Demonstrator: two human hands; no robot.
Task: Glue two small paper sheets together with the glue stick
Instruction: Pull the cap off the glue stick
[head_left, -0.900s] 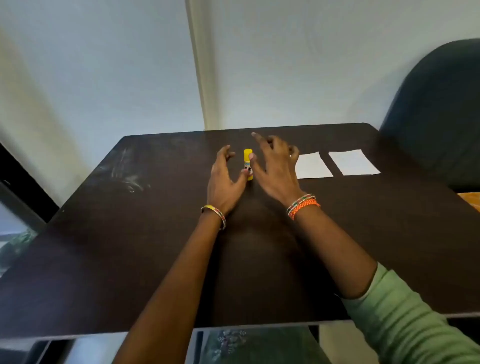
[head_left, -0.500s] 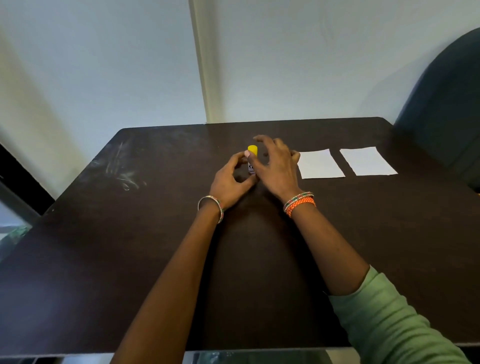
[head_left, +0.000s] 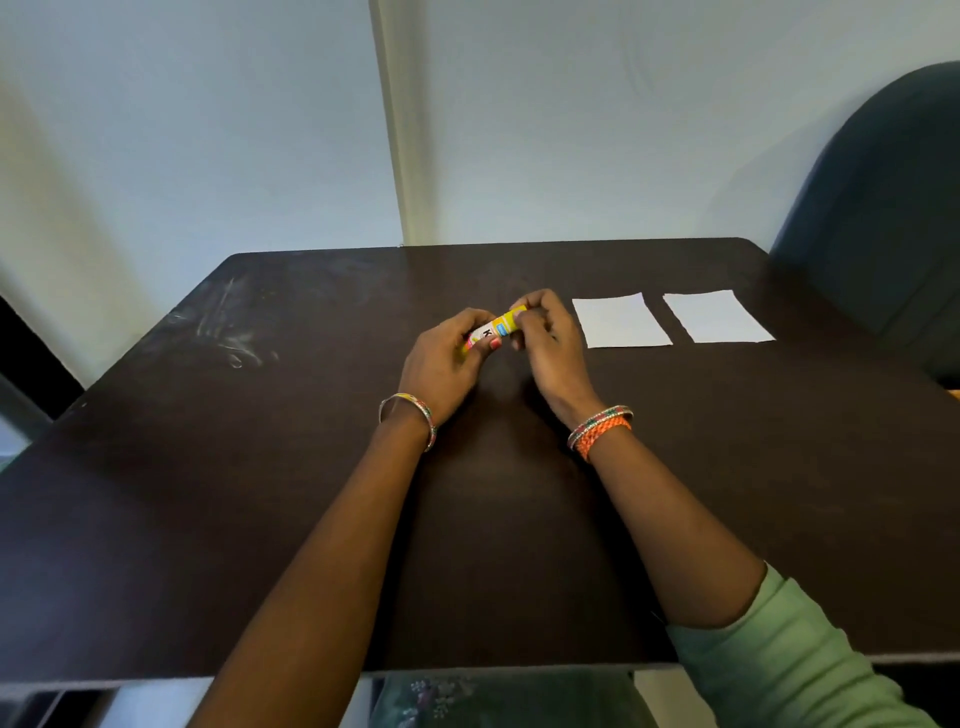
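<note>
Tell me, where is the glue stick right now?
In the head view the glue stick is held tilted above the middle of the dark table, gripped between the left hand and right hand, left of the two paper sheets.

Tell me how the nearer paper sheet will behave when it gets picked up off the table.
The nearer paper sheet lies thin and flat on the dark table, so it will probably flop and bend when lifted by one edge. It looks light enough to slide at a nudge. With no raised edge showing, pinching it up may take some fingernail work.
</note>
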